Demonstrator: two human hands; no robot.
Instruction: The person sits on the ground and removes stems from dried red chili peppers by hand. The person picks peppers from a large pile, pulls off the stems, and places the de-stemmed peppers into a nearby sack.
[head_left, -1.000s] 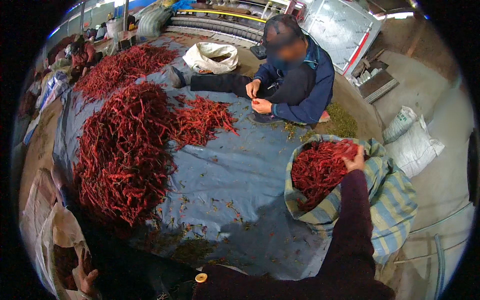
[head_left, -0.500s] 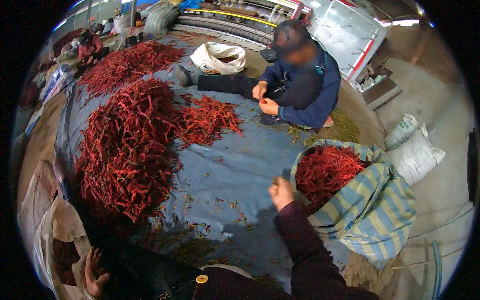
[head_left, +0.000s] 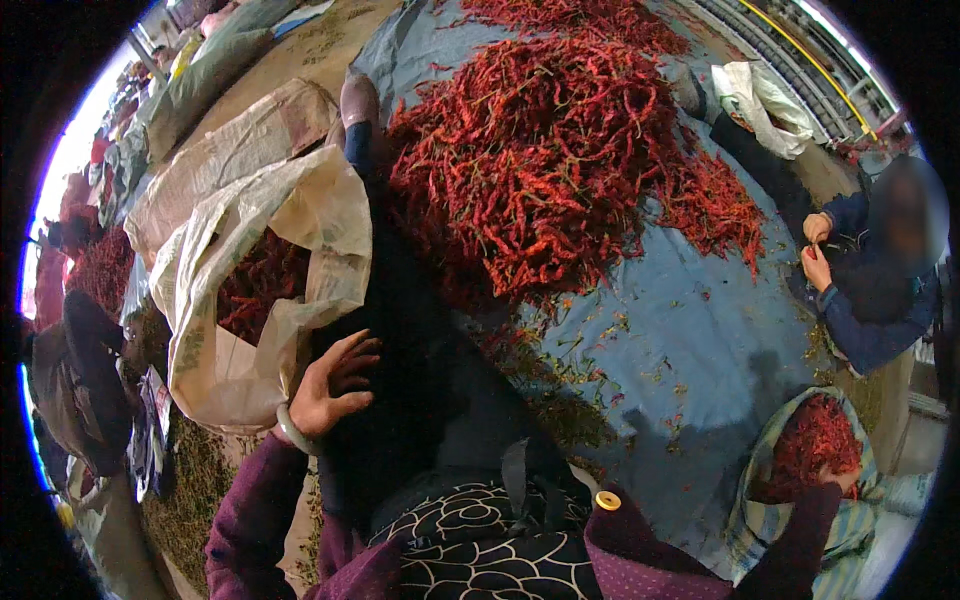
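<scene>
My left hand (head_left: 335, 385), with a pale bangle at its wrist, is open with fingers apart. It is beside an open whitish sack (head_left: 340, 225) that has dark red chillies (head_left: 262, 285) inside. Far to the right, my right hand (head_left: 838, 482) is at the mouth of a blue-and-yellow striped sack (head_left: 745, 515), against the red chillies (head_left: 815, 440) in it. Its fingers are too small and hidden to read. Beyond my outstretched leg a large heap of red chillies (head_left: 530, 165) lies on a blue-grey sheet (head_left: 690, 330).
A co-worker in a dark blue jacket (head_left: 870, 325) sits at the right, both hands together around something small and red. Another white sack (head_left: 765, 105) stands near that person's leg. Plant scraps (head_left: 570, 415) litter the sheet. Cloths and bags (head_left: 80, 380) lie at the left.
The view has turned left, so the heap and co-worker appear farther right. My right hand has gone from above the sheet to the striped sack's mouth. My left hand shows fully now, still empty.
</scene>
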